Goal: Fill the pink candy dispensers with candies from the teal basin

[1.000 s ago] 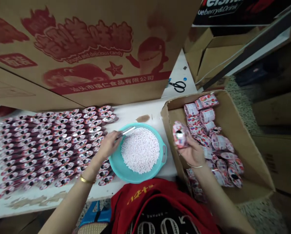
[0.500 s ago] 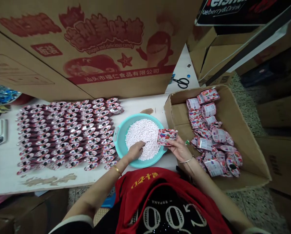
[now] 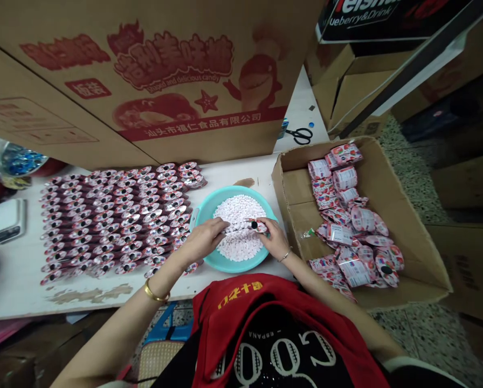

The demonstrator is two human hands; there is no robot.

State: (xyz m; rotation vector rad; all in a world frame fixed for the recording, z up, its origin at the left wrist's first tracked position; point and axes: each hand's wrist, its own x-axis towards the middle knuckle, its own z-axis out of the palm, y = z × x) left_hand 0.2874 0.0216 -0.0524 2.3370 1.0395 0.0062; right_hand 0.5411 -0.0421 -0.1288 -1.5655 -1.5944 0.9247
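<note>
Head view, item list, working outward from the hands. Right hand [image 3: 274, 238]: fingers closed on a small pink-printed packet [image 3: 259, 227], whose dark round end points toward the left hand; packet held directly above the basin. Left hand [image 3: 203, 241]: fingers curled, just beside the packet and over the candies; whether they grip anything, cannot tell. Hands close together, apparently not touching. Left wrist: gold bangle [image 3: 156, 293]. Right wrist: thin bracelet [image 3: 284, 255]. Directly below both hands: teal basin [image 3: 206, 205] with a side handle, heaped with small white candies [image 3: 238, 211]. Left of the left hand: packets [image 3: 116, 218] laid in close overlapping rows on a white table [image 3: 229, 175]. Right of the right hand: open cardboard box [image 3: 407, 231] holding loose pink packets [image 3: 353, 272]. Ahead of the hands: large printed candy carton [image 3: 164, 64], tilted over the table's far side. Farther ahead, beyond the box: black scissors [image 3: 302, 136] on the table. Far left of the left hand: digital scale [image 3: 6, 221]. Below the hands: red garment [image 3: 229, 296] over a black printed shirt [image 3: 282, 350].
</note>
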